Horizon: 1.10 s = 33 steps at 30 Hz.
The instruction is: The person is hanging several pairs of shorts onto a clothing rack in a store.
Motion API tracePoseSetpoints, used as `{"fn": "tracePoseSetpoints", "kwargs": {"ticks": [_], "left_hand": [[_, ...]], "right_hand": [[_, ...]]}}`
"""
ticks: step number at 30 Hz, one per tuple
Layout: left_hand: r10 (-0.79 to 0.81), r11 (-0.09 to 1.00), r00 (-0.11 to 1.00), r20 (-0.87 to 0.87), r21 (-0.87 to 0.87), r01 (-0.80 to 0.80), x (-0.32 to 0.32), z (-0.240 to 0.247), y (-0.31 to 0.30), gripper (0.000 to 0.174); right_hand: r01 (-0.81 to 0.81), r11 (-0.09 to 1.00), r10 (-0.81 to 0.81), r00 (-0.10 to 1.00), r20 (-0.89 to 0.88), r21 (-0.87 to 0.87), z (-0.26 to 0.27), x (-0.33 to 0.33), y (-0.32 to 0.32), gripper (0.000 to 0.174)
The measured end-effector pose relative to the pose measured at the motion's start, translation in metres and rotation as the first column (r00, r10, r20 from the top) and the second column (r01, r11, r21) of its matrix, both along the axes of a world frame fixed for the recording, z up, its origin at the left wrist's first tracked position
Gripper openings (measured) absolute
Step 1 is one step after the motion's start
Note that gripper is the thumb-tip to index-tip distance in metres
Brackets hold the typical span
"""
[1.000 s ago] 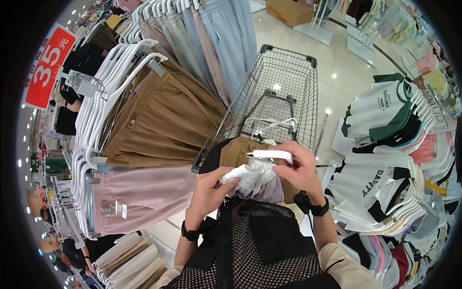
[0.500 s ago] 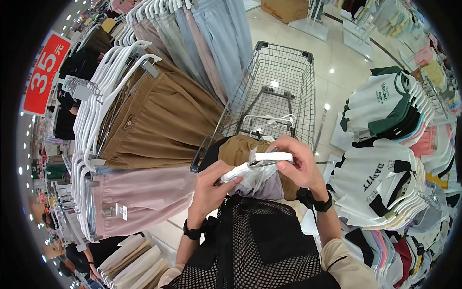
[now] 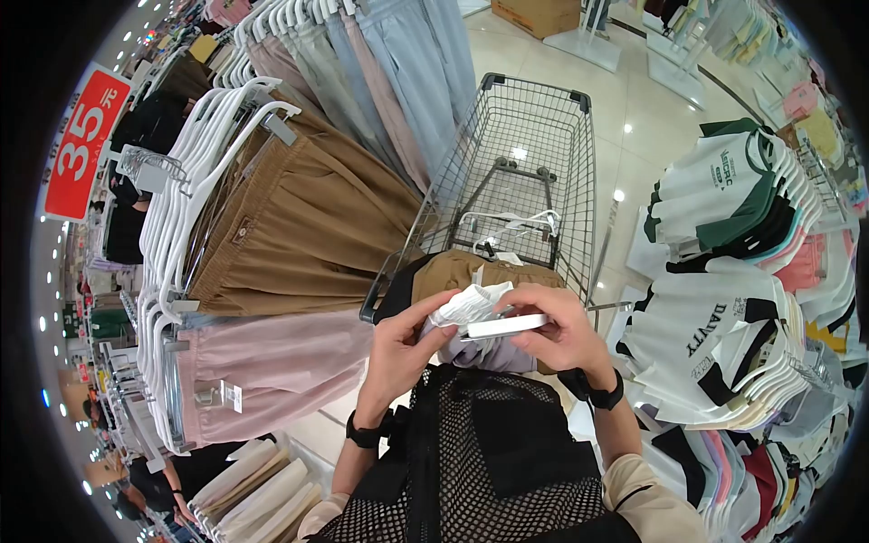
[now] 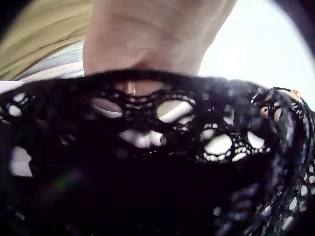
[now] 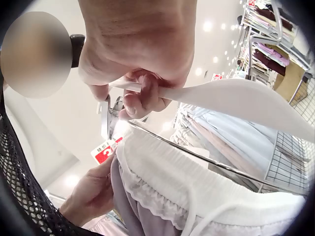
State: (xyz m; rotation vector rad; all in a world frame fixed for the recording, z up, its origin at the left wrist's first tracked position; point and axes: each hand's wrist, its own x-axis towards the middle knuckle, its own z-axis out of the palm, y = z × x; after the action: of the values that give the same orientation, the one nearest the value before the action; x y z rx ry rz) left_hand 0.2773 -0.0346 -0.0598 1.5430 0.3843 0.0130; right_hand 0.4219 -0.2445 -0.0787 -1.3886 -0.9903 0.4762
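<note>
My right hand (image 3: pixel 566 330) grips a white clip hanger (image 5: pixel 236 103) by its arm, fingers curled round the plastic. A white elastic waistband (image 5: pixel 197 182) with scalloped trim and a drawstring lies along the hanger's metal bar (image 5: pixel 209 160). Pinched at its left end by my left hand (image 3: pixel 398 348), the white garment (image 3: pixel 475 303) bunches between both hands. A red and white price tag (image 5: pixel 105 152) sticks out near a metal clip. In the left wrist view, black mesh cloth (image 4: pixel 98 196) hides my left fingers.
A wire shopping cart (image 3: pixel 516 136) stands ahead, with brown folded clothes (image 3: pixel 448 271) and loose white hangers (image 3: pixel 520 222) in it. Brown trousers (image 3: pixel 308 217) and pink trousers (image 3: pixel 281 371) hang close on the left. Racked tops (image 3: pixel 715 326) stand on the right.
The hanger has come down toward my body and tilted with my right hand. The white waistband now shows on the far side of it. My left hand keeps its pinch.
</note>
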Motion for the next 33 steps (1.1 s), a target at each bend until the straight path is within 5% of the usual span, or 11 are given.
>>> {"fn": "tracePoseSetpoints", "kwargs": {"ticks": [11,16,23,33], "left_hand": [[-0.001,0.997,0.991,0.136,-0.075,0.011,-0.001,-0.003,-0.013,0.048],[0.081,0.993,0.997,0.009,-0.083,-0.08,0.002,-0.005,-0.02,0.041],[0.076,0.996,0.994,0.084,-0.045,-0.072,0.001,-0.002,-0.016,0.035],[0.07,0.991,0.997,0.019,0.113,-0.071,-0.009,-0.009,-0.009,0.027]], "right_hand": [[0.145,0.984,-0.146,0.989,-0.005,-0.104,0.0,-0.007,0.01,0.037],[0.162,0.986,-0.162,0.987,-0.003,-0.028,-0.004,-0.009,0.011,0.041],[0.236,0.972,-0.224,0.926,-0.304,0.001,-0.006,0.001,-0.011,0.036],[0.223,0.973,-0.23,0.958,-0.168,-0.062,0.011,0.005,-0.008,0.033]]}}
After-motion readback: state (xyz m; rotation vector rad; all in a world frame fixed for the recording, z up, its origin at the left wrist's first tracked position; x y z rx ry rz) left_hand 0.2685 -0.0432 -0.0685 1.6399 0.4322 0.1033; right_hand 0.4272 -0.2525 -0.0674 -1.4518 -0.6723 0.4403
